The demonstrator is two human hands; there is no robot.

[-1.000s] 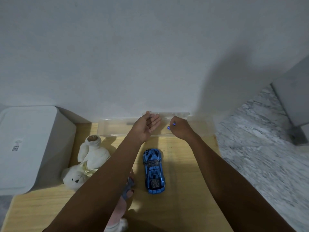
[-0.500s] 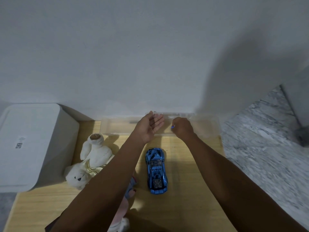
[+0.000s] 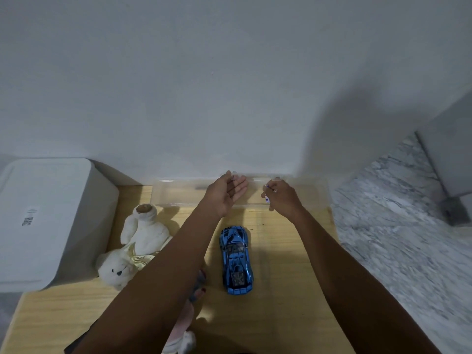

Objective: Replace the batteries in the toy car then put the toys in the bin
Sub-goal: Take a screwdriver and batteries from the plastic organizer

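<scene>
A shiny blue toy car (image 3: pixel 236 259) lies on the wooden table (image 3: pixel 281 290), nose toward the wall. Behind it, against the wall, sits a clear plastic tray (image 3: pixel 178 198). Over the tray, my left hand (image 3: pixel 226 194) is held with its palm up, fingers straight, holding nothing. My right hand (image 3: pixel 283 198) hovers over the tray's right part and pinches a small blue-and-white item, apparently a battery (image 3: pixel 267 199). A white teddy bear (image 3: pixel 138 246) lies left of the car. The white bin (image 3: pixel 43 215) with its lid on stands at the far left.
A pale doll-like toy (image 3: pixel 184 323) lies on the table, mostly hidden under my left forearm. Grey marble floor (image 3: pixel 396 226) shows right of the table edge. The white wall rises directly behind the tray.
Both hands stay over the tray. More of the small item in my right fingers shows now, and the view has shifted a little.
</scene>
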